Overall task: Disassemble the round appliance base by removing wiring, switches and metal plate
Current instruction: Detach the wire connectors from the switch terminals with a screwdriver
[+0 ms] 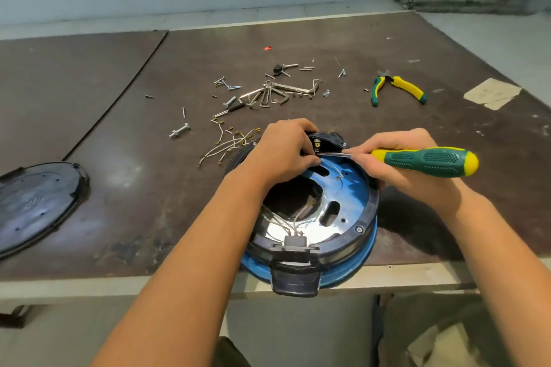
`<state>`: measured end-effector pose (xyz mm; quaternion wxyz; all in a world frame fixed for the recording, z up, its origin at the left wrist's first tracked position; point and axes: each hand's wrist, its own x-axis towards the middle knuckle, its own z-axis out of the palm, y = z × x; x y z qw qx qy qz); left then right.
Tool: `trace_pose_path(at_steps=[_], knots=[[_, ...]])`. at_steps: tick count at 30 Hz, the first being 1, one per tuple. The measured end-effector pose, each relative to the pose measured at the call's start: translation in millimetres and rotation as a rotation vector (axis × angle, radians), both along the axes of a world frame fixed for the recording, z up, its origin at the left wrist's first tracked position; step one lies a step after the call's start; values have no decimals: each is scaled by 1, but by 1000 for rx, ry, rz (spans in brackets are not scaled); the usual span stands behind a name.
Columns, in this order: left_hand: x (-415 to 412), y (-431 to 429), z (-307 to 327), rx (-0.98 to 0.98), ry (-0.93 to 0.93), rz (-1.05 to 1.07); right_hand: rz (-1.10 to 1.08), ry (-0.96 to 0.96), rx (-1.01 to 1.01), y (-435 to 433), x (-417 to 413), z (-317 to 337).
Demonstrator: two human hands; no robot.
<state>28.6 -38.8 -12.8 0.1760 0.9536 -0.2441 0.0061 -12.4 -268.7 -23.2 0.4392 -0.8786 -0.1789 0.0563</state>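
The round appliance base (362, 219) lies upside down at the table's front edge, blue with a dark rim and a shiny metal plate (337, 197) inside. White wires (298, 217) run from a black connector at its near side. My left hand (283, 149) grips the far rim, thumb and fingers curled near a terminal. My right hand (396, 158) holds a green and yellow screwdriver (426, 161), whose shaft points left to the far inner edge by my left thumb.
Loose white wires (226, 146), screws, bolts and hex keys (268, 95) lie scattered behind the base. Green and yellow pliers (396, 88) rest at the back right. A dark round cover (35, 202) lies at the left. A paper scrap (492, 92) sits far right.
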Motion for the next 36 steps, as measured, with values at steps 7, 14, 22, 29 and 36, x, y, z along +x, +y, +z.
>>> trace_pose_path(at_steps=[7, 14, 22, 29, 36], knots=[[4, 1, -3, -10, -6, 13, -65, -194, 178, 16, -9, 7], [9, 2, -6, -27, -34, 14, -153, -144, 346, 25, 3, 2], [15, -2, -14, -48, -48, 54, -184, -162, 343, 27, 9, 1], [11, -1, -11, -22, -14, 10, -188, -91, 403, 27, 8, 3], [6, -2, -3, -1, 15, 29, -211, 19, 524, 29, 9, 12]])
